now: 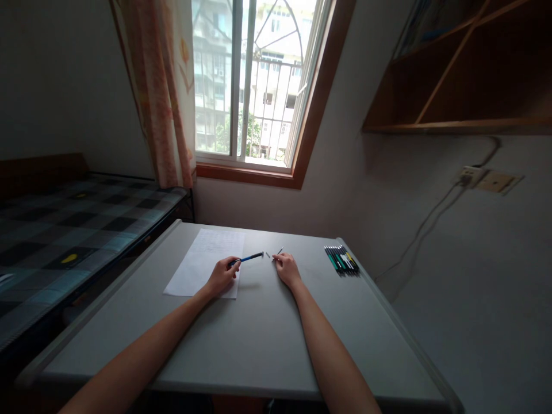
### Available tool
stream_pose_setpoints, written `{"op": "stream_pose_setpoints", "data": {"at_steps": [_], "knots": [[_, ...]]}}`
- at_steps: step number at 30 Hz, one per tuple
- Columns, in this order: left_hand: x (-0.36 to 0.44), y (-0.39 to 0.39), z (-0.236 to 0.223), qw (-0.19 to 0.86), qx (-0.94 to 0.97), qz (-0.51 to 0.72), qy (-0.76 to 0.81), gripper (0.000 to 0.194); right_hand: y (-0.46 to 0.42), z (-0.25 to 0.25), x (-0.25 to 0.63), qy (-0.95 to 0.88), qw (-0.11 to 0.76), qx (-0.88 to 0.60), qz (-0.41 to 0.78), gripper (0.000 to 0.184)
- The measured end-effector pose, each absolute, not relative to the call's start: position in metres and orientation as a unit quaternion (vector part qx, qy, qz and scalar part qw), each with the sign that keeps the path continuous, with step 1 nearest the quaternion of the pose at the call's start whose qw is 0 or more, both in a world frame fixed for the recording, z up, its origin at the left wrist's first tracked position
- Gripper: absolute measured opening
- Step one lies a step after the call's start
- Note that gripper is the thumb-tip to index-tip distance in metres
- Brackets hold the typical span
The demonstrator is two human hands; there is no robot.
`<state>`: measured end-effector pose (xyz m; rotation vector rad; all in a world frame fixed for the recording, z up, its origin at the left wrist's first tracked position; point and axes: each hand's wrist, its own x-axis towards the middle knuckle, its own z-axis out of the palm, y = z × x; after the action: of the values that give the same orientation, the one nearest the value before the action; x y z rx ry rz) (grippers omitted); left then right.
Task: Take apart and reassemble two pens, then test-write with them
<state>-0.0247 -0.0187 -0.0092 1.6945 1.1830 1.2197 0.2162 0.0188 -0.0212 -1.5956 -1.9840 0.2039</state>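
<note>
My left hand (223,275) is closed around a blue and black pen (252,257), which points right with its far end tilted slightly up. Beneath that hand lies a white sheet of paper (190,276) with faint writing near its top. My right hand (286,267) has thumb and fingers pinched on a thin, dark stick-like piece (281,250), perhaps a pen refill; its kind is too small to be sure of. Between the hands, just beyond the pen's end, there is a tiny grey piece (268,255). The hands are apart from each other.
Several black, green and yellow pens (340,260) lie in a row at the right of the grey table (241,351). A checked bed (81,230) stands left. Behind are a curtain (168,92) and a window. Cables (420,230) hang from a wall socket (472,176) under a wooden shelf (457,123).
</note>
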Motion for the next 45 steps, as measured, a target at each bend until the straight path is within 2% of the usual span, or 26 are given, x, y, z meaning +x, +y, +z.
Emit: {"op": "stream_pose_setpoints", "data": {"at_steps": [12,34,40,45], "knots": [[-0.0243,-0.0204,-0.0068,0.369,0.656,0.47,0.461,0.034,0.0155,-0.0213,0.2137,-0.721,0.249,-0.647,0.022,0.026],[-0.0244,-0.0204,-0.0089,0.359,0.66,0.473,0.46,0.032,0.0155,-0.0221,0.21,-0.747,0.213,-0.629,0.028,0.032],[-0.024,-0.0209,-0.0079,0.37,0.656,0.47,0.46,0.033,0.015,-0.0217,0.21,-0.747,0.217,-0.627,0.028,0.036],[-0.0242,-0.0209,-0.0074,0.366,0.656,0.471,0.463,0.032,0.0119,-0.0179,0.2105,-0.727,0.259,-0.635,0.025,0.043]]}}
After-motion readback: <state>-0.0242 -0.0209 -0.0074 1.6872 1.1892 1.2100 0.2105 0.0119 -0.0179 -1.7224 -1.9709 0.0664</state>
